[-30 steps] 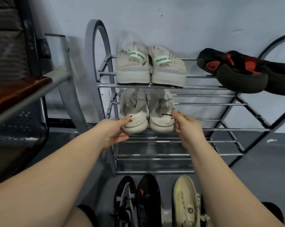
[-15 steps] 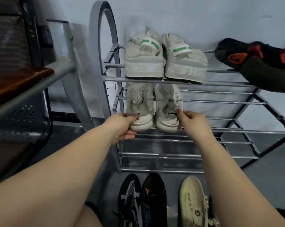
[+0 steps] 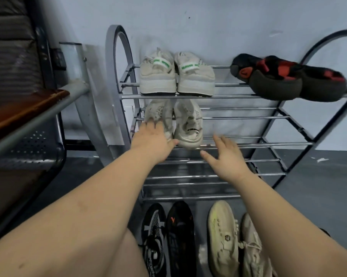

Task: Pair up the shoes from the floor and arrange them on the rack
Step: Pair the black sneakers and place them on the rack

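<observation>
Your left hand lies with its fingers spread flat over the left shoe of the cream lace-up sneaker pair on the middle tier of the grey metal-bar shoe rack; the fingers look straight, not curled round it, though motion blur softens them. Your right hand hovers just beside the right shoe of that pair, fingers loosely spread, holding nothing and apart from the shoe. The two cream sneakers stand side by side, touching, toes toward you, at the left end of that tier. Directly above them, on the top tier, sits the off-white chunky pair with green-lettered straps, also side by side. At the right end of the top tier lies the black slipper pair with red patches, the two overlapping and reaching the rack's curved right frame. On the dark grey floor in front of the rack, between your forearms, lie a black-and-white patterned sneaker and a black sneaker with an orange mark, close together, and to their right two beige knit sneakers, just beside each other. At your left stands a dark metal bench with a perforated seat.
</observation>
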Available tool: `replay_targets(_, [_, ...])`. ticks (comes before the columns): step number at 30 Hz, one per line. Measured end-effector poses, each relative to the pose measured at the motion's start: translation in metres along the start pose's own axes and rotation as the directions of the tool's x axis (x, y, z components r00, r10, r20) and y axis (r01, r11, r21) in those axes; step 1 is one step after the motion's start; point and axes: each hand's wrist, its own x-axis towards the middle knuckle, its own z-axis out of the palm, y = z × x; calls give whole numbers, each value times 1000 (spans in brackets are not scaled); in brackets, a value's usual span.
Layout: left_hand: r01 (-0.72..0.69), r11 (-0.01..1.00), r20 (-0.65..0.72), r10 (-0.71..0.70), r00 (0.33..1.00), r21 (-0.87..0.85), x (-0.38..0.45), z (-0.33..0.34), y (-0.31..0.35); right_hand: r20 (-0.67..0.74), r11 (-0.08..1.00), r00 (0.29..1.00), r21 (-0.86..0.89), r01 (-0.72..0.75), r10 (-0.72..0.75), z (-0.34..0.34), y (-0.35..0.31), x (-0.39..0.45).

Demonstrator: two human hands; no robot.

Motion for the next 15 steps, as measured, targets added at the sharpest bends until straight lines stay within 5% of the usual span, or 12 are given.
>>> replay_targets(7, [-472, 877, 216, 445, 869, 91, -45, 29, 69, 183, 985, 982, -172, -13, 45, -4, 39, -67])
replay_targets(15, [-631, 757, 443, 515, 734, 167, -94, 53, 113, 391, 940, 897, -332, -72, 207, -6, 101, -148])
